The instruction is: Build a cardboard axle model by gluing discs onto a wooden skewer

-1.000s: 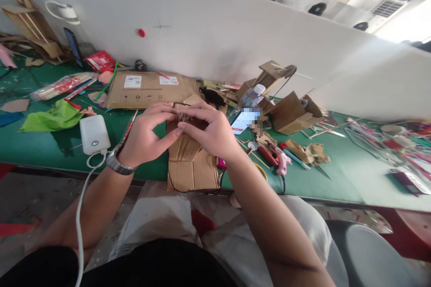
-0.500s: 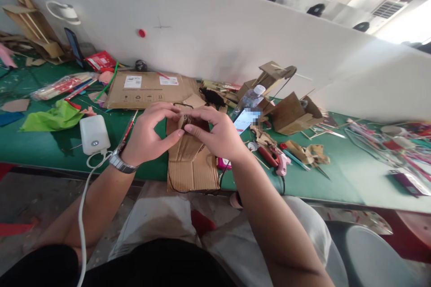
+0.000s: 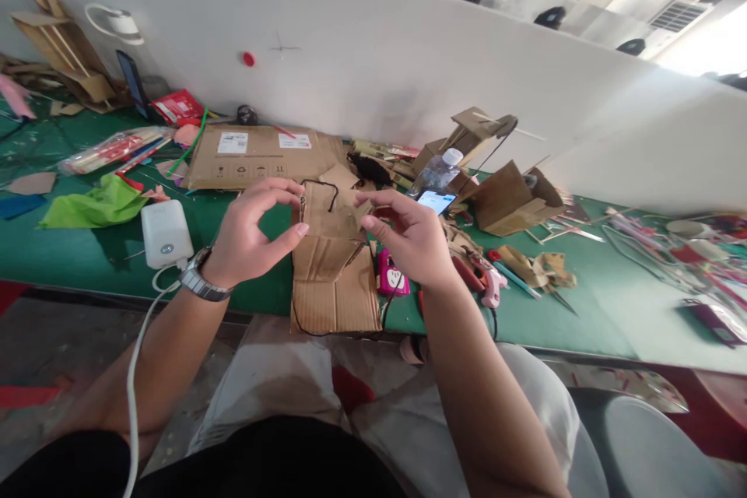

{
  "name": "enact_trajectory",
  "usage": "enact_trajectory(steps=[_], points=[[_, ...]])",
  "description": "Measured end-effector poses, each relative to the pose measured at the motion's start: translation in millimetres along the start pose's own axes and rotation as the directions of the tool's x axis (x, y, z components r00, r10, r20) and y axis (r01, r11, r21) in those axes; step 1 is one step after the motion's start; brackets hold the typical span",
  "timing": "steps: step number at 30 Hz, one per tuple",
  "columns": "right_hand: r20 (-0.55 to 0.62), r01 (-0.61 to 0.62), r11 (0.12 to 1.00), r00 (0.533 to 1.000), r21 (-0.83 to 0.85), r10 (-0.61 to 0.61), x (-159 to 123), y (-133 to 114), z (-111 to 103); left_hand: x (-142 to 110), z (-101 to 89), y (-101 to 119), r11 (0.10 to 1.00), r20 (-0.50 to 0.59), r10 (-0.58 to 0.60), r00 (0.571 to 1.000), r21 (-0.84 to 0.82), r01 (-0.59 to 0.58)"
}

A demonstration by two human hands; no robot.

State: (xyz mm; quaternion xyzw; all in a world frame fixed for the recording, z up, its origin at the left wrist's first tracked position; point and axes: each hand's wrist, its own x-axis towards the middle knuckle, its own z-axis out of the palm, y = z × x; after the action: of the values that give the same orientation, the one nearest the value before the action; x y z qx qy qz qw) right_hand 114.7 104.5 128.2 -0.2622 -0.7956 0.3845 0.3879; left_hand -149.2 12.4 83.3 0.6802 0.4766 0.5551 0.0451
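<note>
On the green table (image 3: 87, 250), a clear bag (image 3: 75, 165) holds sticks (image 3: 120, 151), while the hands (image 3: 250, 233) (image 3: 415, 237) (grip unclear) stand apart around cardboard (image 3: 327, 224).

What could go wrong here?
The thin white cable runs near the left hand and might snag, dragging the white rectangular power bank. The thin black cord curling over the brown corrugated cardboard could catch the right hand. That cardboard reaches the front edge of the green tabletop, so bumping might dislodge it.

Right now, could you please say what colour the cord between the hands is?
The cord is black; the head view shows it best.
</note>
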Motion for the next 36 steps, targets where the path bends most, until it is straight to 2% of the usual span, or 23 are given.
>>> enact_trajectory(steps=[4, 10, 23, 36], points=[[-0.090, 0.044, 0.999, 0.995, 0.030, -0.041, -5.8, 1.0, -0.6, -0.7, -0.5, 0.9, 1.000, 0.022, -0.005, 1.000, -0.012, 0.006], [-0.026, 0.084, 0.996, 0.996, -0.020, -0.084, -6.7, 6.0, 8.1, -2.2, -0.5, 2.7, 0.999, 0.027, -0.025, 0.999, -0.038, 0.026], [-0.048, 0.058, 0.997, 0.997, -0.061, -0.061, -8.2, 7.9, 14.3, -0.8, -0.7, 1.1, 0.998, 0.011, 0.051, 0.999, 0.032, -0.052], [0.025, 0.140, 0.984, 0.990, -0.106, -0.138, -11.7, 16.6, 10.8, -3.3, -0.2, 0.3, 0.999, 0.010, 0.041, 0.999, 0.009, -0.041]])
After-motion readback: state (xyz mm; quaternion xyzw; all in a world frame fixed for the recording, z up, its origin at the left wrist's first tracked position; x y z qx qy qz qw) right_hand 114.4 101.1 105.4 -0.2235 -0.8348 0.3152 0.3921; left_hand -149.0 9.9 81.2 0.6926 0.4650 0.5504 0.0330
